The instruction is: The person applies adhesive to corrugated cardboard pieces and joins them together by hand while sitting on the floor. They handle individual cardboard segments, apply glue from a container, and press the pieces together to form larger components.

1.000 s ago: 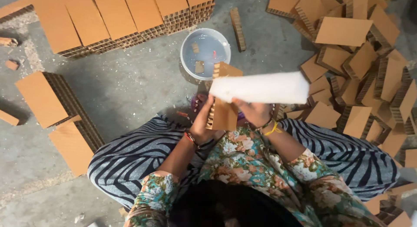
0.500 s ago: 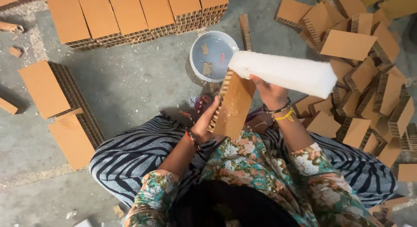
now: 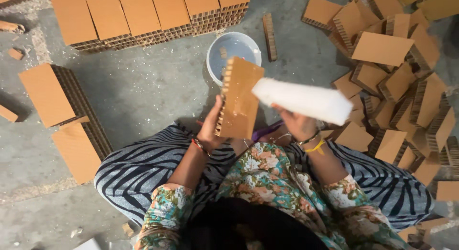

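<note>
Cardboard block (image 3: 240, 100) gripped upright in left hand (image 3: 210, 130); right hand (image 3: 295, 123) clasps white roller (image 3: 302, 100) beside it

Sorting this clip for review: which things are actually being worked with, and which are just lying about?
In use:
- left hand holding a brown honeycomb cardboard block
- right hand holding a white fluffy roller
- white round bowl of liquid, right beside them

Lying about:
- neat row of stacked brown cardboard blocks
- loose heap of brown cardboard blocks
- grey concrete floor

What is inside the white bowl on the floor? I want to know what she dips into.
The bowl holds a pale liquid with a small brown scrap floating; the cardboard block hides its near edge.
</note>
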